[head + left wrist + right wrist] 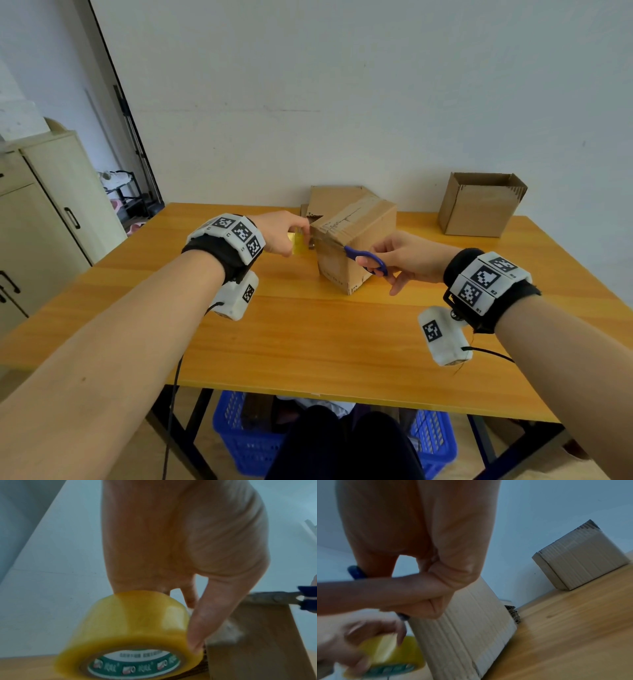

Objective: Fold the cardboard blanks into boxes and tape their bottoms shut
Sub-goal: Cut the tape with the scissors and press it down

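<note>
Fingers of the left hand point(279, 233) are curling round the yellow tape roll point(132, 631) beside the cardboard box point(354, 241), which is sitting mid-table point(308, 335) with its taped face up. Right hand point(409, 260) is gripping blue-handled scissors point(366, 259), blades lying along the box's top edge. A second open box point(479, 207) is standing at the far right.

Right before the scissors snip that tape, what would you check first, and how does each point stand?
1. Left hand grips the tape roll: ok.
2. Right hand holds the scissors: ok.
3. Blades reach the box top edge near the roll: ok.
4. Tape strip taut between roll and box: cannot tell, too blurred.
5. Left fingers clear of the blades: cannot tell.
6. Box rests on the table: ok.
</note>
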Demonstrator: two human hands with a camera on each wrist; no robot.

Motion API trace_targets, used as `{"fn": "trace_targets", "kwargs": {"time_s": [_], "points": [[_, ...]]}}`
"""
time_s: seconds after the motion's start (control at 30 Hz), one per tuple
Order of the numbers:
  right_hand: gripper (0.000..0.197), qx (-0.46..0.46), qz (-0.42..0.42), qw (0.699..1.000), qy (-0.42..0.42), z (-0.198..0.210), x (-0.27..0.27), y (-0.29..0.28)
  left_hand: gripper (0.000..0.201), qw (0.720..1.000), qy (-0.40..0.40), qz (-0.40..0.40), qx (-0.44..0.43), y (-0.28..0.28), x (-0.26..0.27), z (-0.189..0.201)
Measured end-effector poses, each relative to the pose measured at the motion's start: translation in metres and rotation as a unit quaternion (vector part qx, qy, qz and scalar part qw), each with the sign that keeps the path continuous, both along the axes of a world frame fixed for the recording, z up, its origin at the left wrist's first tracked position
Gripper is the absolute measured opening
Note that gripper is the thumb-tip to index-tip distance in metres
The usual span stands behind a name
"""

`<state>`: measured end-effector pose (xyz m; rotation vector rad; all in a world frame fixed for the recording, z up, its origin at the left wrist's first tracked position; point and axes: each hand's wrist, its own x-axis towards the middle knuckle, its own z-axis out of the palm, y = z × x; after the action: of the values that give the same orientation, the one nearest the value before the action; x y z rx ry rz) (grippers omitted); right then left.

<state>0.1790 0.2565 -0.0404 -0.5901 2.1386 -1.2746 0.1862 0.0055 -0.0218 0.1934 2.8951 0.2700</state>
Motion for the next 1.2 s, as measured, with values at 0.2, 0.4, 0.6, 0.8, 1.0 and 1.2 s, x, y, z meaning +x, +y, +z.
{"fn": "trace_targets", "kwargs": {"time_s": [0.2, 0.4, 0.6, 0.8, 1.0, 1.2], "points": [[0.029, -0.016, -0.053, 0.998, 0.009, 0.005, -0.007, 0.015, 0.046, 0.999, -0.025, 0.028, 0.012, -0.018, 0.002, -0.011], [0.023, -0.012, -0.056, 0.998, 0.004, -0.005, -0.005, 0.002, 0.045, 0.996, -0.026, 0.003, 0.091, -0.010, 0.007, -0.023], [0.022, -0.013, -0.064, 0.998, 0.008, -0.007, -0.001, -0.002, 0.050, 0.994, -0.030, -0.018, 0.099, -0.013, 0.024, -0.046], [0.023, -0.005, -0.080, 0.997, 0.005, -0.009, 0.000, -0.009, 0.039, 0.997, -0.009, -0.044, 0.067, -0.015, 0.036, -0.065], [0.021, 0.002, -0.085, 0.996, 0.001, -0.007, 0.000, -0.010, 0.016, 0.998, 0.006, -0.036, 0.048, -0.012, 0.034, -0.067], [0.020, 0.006, -0.089, 0.996, 0.001, -0.006, 0.001, -0.011, 0.013, 0.998, 0.021, -0.028, 0.050, -0.012, 0.035, -0.070]]}}
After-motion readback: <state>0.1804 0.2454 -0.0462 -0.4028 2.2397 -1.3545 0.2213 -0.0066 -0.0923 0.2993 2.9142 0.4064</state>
